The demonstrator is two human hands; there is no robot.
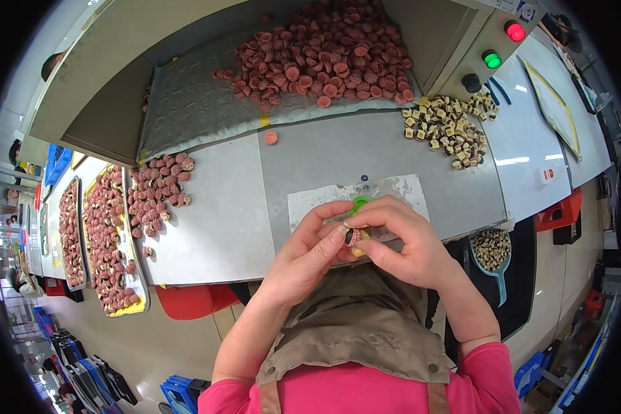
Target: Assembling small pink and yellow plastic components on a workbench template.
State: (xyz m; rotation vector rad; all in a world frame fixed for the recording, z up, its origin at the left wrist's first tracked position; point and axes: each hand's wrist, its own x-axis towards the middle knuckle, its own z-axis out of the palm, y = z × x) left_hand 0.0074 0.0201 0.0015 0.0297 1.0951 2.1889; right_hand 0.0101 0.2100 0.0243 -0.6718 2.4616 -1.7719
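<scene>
My left hand [307,252] and my right hand [400,238] meet at the near edge of the grey table [241,207], fingers pinched together on one small pink round part [352,238] with a dark centre. A bit of green [359,203] shows just above my right fingers, and a yellow bit sits under the part. A big heap of pink round parts [324,58] lies on the grey mat at the back. A pile of small cream-and-dark pieces [448,127] lies at the back right.
A cluster of assembled pink parts [160,190] lies left on the table, beside trays [107,241] filled with more. One loose pink part [271,138] lies mid-table. A control box with red [515,32] and green [492,60] lights stands back right. A blue scoop [493,252] holds cream pieces.
</scene>
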